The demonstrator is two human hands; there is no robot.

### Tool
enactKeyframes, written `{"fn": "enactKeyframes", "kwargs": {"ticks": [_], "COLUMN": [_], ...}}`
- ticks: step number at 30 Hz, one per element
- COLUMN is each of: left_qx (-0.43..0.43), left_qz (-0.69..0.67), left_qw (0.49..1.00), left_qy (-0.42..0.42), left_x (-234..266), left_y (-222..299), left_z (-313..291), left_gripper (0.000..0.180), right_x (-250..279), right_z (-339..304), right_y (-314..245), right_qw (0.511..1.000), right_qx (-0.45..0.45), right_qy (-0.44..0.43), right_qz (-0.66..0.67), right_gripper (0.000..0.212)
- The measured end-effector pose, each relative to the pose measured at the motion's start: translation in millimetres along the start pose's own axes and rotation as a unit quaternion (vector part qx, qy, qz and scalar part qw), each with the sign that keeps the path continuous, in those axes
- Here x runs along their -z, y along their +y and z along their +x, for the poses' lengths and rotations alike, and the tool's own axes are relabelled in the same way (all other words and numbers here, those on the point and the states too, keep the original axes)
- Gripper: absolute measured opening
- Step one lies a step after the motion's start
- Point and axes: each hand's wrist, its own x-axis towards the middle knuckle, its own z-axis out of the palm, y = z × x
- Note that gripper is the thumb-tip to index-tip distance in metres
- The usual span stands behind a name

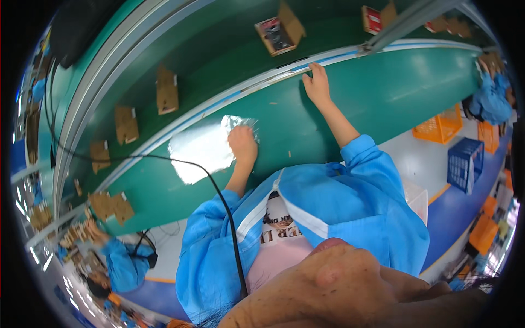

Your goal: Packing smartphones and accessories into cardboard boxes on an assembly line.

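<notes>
Flanking open worktop (284,126): left hand (243,145) on plastic film (199,153), right hand (317,86) at rail (262,82)

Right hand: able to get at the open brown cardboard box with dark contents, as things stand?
Probably yes: the right hand is at the white-and-blue metal rail, and the open box sits close beyond. Only the rail appears between.

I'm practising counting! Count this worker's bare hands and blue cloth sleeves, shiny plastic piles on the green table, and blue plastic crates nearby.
Bare left hand, right hand: 2
Blue cloth sleeves: 2
Shiny clear plastic pile: 1
Blue plastic crate: 1
Total: 6
</notes>
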Motion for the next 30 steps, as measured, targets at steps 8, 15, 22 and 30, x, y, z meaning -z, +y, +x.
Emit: {"fn": "enactKeyframes", "kwargs": {"ticks": [8,15,22,30], "left_qx": [-0.030,-0.018,-0.014,-0.029], "left_qz": [-0.081,-0.082,-0.099,-0.115], "left_qw": [0.996,0.995,0.994,0.992], "left_qy": [-0.029,-0.046,-0.048,-0.046], "left_x": [18.2,4.0,8.0,17.9], "left_y": [16.4,9.1,8.3,17.8], "left_z": [13.6,11.9,16.3,24.2], "left_gripper": [0.014,0.004,0.007,0.019], "right_x": [73.2,90.1,26.5,67.7], "right_z": [115.7,190.4,157.0,199.2], "right_y": [85.0,149.8,107.2,126.4], "right_qw": [0.960,0.904,0.964,0.902], "right_qx": [0.031,-0.104,0.017,-0.081], "right_qy": [0.081,0.020,0.015,0.137], "right_qz": [-0.267,-0.415,-0.266,-0.400], "right_gripper": [0.055,0.073,0.066,0.069]}}
